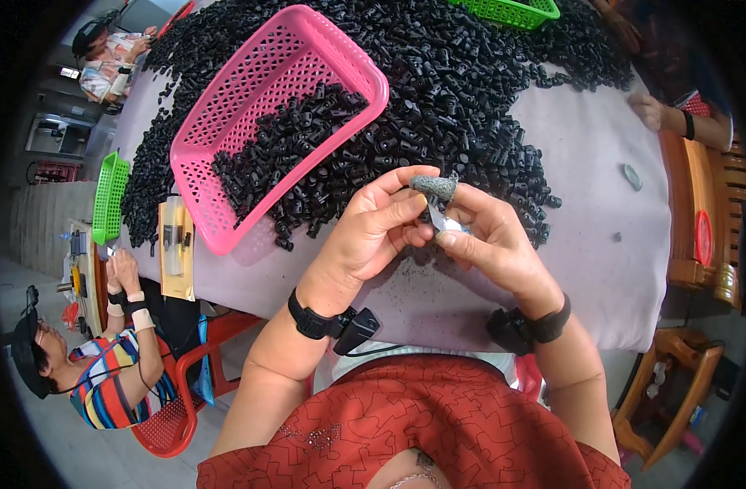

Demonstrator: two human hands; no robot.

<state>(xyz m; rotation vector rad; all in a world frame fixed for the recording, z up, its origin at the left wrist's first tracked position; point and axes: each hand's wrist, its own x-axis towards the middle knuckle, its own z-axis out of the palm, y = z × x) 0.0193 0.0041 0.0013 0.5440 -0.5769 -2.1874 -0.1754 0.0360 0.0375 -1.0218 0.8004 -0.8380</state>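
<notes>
My two hands meet above the near edge of the cloth-covered table. My left hand (371,224) is closed, thumb and fingers pinching a small black plastic part (425,217), mostly hidden by the fingers. My right hand (491,240) pinches a small flat blade (440,220), pale and pointed, against that part. A grey knitted finger sleeve (432,187) covers the right index finger, which reaches across toward the left fingertips. Just beyond the hands spreads a large pile of similar black plastic parts (438,106).
A pink basket (377,85) tilts on the pile, holding black parts. Green baskets (110,200) stand at the left and far edges. Another finger sleeve (631,176) lies on the tablecloth (585,147). People sit at the left; a co-worker's hand (648,112) rests at right.
</notes>
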